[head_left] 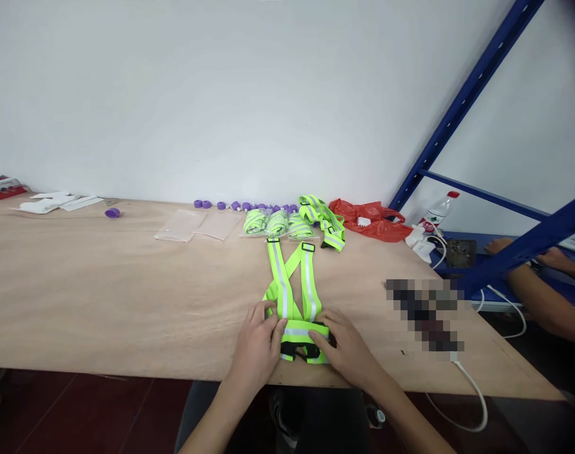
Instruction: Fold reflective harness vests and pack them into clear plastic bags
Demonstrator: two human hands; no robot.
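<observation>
A neon-green reflective vest (284, 287) made of straps with silver stripes lies on the wooden table (127, 302) near its front edge. Its two shoulder straps run away from me, each with a black buckle at the far end. My left hand (256, 340) grips the left end of the folded waist band, thumb on top. At the band's right end my right hand (347, 347) closes on it, fingers partly hidden behind. Black elastic and a buckle part show below the band. Beyond the straps lie bagged rolled vests (278, 223) and a loose bundled vest (323, 221).
Clear plastic bags (181, 226) lie left of the bagged vests. Purple caps (221, 205) line the wall. A red plastic bag (370, 219) and a bottle (441, 210) stand at right, by a blue metal frame (458, 101). Another person's arms (543, 296) show there. A white cable (479, 397) hangs off the edge.
</observation>
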